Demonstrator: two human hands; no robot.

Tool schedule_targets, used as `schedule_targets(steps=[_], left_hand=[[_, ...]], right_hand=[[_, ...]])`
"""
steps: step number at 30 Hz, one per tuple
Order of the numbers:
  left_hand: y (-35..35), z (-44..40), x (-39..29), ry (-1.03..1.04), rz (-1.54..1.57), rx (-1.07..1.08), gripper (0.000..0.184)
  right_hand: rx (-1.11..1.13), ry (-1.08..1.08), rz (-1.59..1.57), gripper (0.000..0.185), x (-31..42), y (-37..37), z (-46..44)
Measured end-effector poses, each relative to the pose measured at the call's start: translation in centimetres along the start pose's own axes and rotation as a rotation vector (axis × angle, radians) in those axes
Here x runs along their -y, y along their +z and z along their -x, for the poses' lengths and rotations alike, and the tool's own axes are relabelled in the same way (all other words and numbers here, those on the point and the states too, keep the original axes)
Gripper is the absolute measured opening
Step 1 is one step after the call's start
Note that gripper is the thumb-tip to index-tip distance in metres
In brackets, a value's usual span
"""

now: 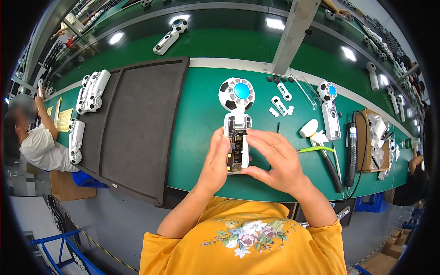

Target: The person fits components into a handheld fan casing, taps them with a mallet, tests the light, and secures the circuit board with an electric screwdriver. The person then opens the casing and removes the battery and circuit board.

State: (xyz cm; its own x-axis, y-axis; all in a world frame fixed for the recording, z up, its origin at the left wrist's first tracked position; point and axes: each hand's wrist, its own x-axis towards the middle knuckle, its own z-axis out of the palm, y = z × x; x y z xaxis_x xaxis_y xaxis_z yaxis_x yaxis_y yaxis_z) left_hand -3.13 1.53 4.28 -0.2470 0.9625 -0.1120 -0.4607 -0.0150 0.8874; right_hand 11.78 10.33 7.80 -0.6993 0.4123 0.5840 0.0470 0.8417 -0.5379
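Observation:
In the head view, a handheld fan (237,94) with a football-patterned head and a blue centre lies upright in front of me. Its handle is uncovered, showing a dark circuit board (235,153). My left hand (213,160) is closed along the left side of the handle. On the other side, my right hand (277,160) pinches a narrow white plastic strip (245,152) between thumb and fingers, against the handle's right edge. Part of that edge is hidden by the fingers. White button plates (278,104) and small dark pieces (277,79) lie beyond the fan.
A dark tray (137,123) covers the left of the green table, with more fans (91,91) beside it. To the right are another fan (330,114), green-handled cutters (331,169), an electric screwdriver (351,151) and a parts box (366,158). A co-worker (39,137) sits left.

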Motion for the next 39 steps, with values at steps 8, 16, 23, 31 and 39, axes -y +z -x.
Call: schedule_targets(steps=[8,16,23,31,39], left_hand=[[0.8,0.1,-0.1,0.018,0.055,-0.02,0.044],[0.7,0.2,-0.2,0.022,0.1,0.007,0.043],[0.8,0.2,-0.1,0.002,0.107,-0.023,0.042],[0.6,0.5,0.1,0.055,0.024,0.017,0.046],[1.1,0.8,0.3,0.101,-0.07,-0.039,0.047]], right_hand=[[-0.08,0.185,-0.349,0.051,-1.6,-0.2,2.1],[-0.016,0.147,-0.137,0.043,-2.2,-0.2,3.4],[-0.059,0.039,-0.084,0.061,-1.2,-0.6,2.1],[-0.001,-0.042,0.022,0.068,0.0,-0.2,0.0],[0.007,-0.053,0.058,0.065,0.3,-0.1,0.1]])
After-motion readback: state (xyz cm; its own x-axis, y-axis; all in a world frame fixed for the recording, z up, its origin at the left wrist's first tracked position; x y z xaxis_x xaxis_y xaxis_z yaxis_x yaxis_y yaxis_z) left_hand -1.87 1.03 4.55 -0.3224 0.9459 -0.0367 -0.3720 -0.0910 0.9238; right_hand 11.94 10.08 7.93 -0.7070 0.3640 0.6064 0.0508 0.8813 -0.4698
